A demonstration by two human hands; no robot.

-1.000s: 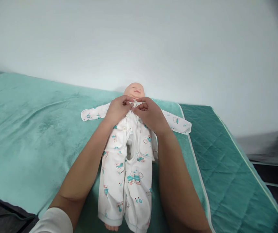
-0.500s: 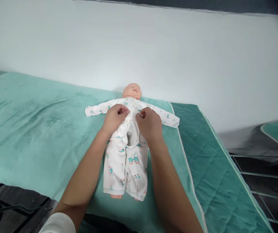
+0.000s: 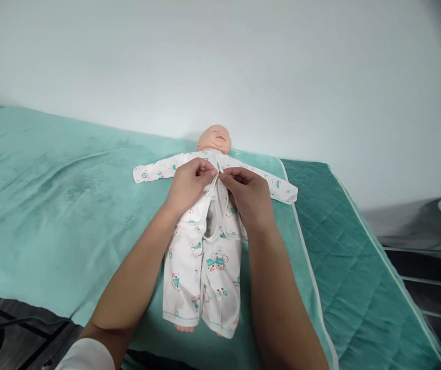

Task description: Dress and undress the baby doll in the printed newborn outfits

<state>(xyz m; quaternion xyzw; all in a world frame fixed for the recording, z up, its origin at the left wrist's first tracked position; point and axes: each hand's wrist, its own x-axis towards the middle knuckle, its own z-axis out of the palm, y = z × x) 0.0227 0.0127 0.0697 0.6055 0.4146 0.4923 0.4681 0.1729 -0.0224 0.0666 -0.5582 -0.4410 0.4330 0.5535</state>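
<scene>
A baby doll (image 3: 215,139) lies on its back, head away from me, dressed in a white printed baby shirt (image 3: 159,168) and matching pants (image 3: 184,272). The shirt's sleeves stretch out to both sides. Over the doll's chest, my left hand (image 3: 191,185) pinches one front edge of the shirt. My right hand (image 3: 249,192) pinches the opposite edge, its fingertips almost meeting the left ones. Below the hands the shirt front parts, and a gap shows at the top of the pants. Toes peek from the pant cuffs. My fingers hide the exact spot they grip.
A light green blanket (image 3: 70,221) lies under the doll, over a darker quilted cover (image 3: 344,246) on the right. Behind the doll's head rises a white wall (image 3: 220,61). Dark metal bars (image 3: 16,321) show past the bed's lower left edge.
My hands have come together at the middle of the chest, drawing the two shirt edges close. The right side of the shirt now hangs more visibly below my right hand. The view has shifted slightly.
</scene>
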